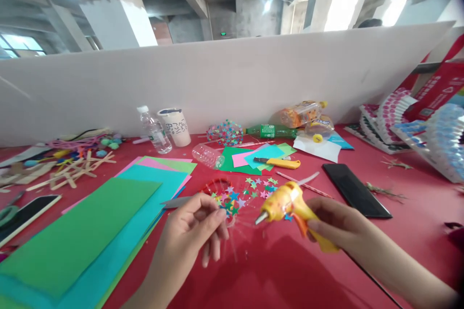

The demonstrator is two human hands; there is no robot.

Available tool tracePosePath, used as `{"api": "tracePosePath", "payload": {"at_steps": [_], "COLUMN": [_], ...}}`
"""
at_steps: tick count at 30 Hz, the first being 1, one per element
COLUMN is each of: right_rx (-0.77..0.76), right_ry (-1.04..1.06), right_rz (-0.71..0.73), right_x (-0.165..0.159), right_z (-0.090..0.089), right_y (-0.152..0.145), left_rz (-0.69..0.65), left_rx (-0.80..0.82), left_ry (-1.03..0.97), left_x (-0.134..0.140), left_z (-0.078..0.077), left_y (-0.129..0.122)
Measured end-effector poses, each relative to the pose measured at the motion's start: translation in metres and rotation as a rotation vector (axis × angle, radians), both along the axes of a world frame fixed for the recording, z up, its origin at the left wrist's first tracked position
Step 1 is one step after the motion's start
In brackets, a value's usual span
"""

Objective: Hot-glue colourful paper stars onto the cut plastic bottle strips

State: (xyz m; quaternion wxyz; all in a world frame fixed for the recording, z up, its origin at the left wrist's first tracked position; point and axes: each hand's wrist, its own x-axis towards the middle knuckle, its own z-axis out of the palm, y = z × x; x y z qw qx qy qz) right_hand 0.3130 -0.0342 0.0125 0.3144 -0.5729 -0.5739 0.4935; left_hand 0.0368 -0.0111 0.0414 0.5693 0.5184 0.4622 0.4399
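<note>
My right hand [329,227] is wrapped round the handle of a yellow hot glue gun [286,201], which has an orange trigger. Its metal nozzle points down and to the left, towards my left hand [199,229]. The thumb and forefinger of that hand are pinched together; what lies between them is too small to make out. Just behind the fingers, colourful paper stars [234,201] lie in a heap among thin clear plastic strips. More loose stars [261,186] are scattered beyond. Scissors with red handles [217,185] lie partly hidden behind my left hand.
Coloured sheets [90,222] cover the left side, near craft sticks [74,171]. A water bottle [154,130], a cup [176,128] and a green bottle [271,131] stand or lie along the white partition [217,82]. A yellow utility knife [282,163] and a black phone [355,189] lie right.
</note>
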Motion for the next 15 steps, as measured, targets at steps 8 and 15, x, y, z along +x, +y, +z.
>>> {"api": "tracePosePath", "payload": {"at_steps": [8, 15], "right_rx": [-0.163, -0.229], "right_ry": [0.493, 0.432], "right_rz": [0.059, 0.043], "right_x": [-0.008, -0.019], "right_z": [0.009, -0.001], "right_y": [0.023, 0.012], "left_rz": [0.064, 0.134], "left_rx": [0.013, 0.047], "left_ry": [0.002, 0.161], "left_x": [0.001, 0.003], "left_z": [-0.018, -0.026], "left_y": [-0.003, -0.009]}}
